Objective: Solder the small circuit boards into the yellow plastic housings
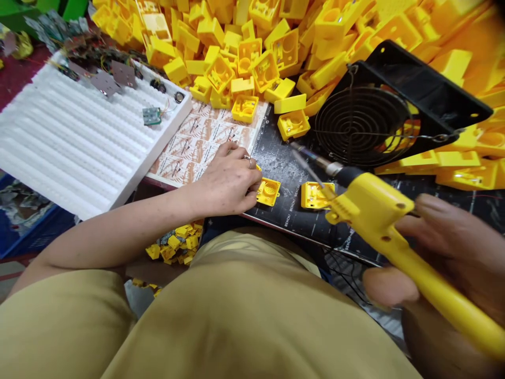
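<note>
My left hand [226, 184] rests on the bench mat with its fingers curled, thumb and index finger at the left edge of a small open yellow plastic case [270, 191]. Part of that case is hidden behind the fingers. My right hand [445, 237], somewhat blurred, is closed round a yellow soldering gun [379, 210]. Its metal tip points up and left over the mat, with a thin feed tube alongside. Below the gun's front lies a second open yellow case [313, 195], with small metal parts inside.
A large heap of yellow cases [244, 52] covers the back. A black fan with a wire guard [355, 123] stands at the right. On the left lies a ridged white foam tray [71, 137] bearing circuit boards, including a green board [152, 116]. A blue crate [35, 226] sits below.
</note>
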A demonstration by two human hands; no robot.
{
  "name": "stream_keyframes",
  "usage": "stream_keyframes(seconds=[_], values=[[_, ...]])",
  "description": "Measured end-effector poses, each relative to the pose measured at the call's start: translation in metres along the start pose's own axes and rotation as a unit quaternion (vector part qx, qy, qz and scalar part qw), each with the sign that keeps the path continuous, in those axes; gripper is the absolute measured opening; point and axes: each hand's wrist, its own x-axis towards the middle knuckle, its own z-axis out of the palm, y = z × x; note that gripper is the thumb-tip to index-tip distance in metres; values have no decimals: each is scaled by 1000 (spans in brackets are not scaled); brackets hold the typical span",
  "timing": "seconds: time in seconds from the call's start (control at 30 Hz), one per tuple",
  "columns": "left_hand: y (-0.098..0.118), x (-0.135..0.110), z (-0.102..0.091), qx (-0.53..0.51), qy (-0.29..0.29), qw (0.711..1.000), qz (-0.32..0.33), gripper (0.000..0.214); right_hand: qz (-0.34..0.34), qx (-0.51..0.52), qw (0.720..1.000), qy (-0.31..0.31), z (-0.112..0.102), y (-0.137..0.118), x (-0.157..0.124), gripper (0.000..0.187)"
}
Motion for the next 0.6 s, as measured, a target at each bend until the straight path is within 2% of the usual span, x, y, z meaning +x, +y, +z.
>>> stream_keyframes(seconds=[0.07,0.1,0.17,0.23,0.4,0.5,0.6], values=[[1,0,0,-1,2,1000,-2,19,-33,25,999,-32,12,-2,7,63],[2,0,0,-2,2,1000,-4,19,-49,25,998,-40,19,-2,11,57],[3,-3,1,-9,6,1000,-10,20,-75,-3,997,-25,38,1,19,35],[1,-10,1,-33,22,999,-21,18,-87,-28,996,-8,56,6,24,23],[-6,-41,7,-171,117,973,-96,37,-68,-6,997,-29,85,13,27,47],[-4,-49,18,-185,152,962,-132,28,-69,-5,996,-48,96,12,28,49],[-1,-47,30,-140,173,969,-109,13,-86,-21,995,-49,104,9,29,43]])
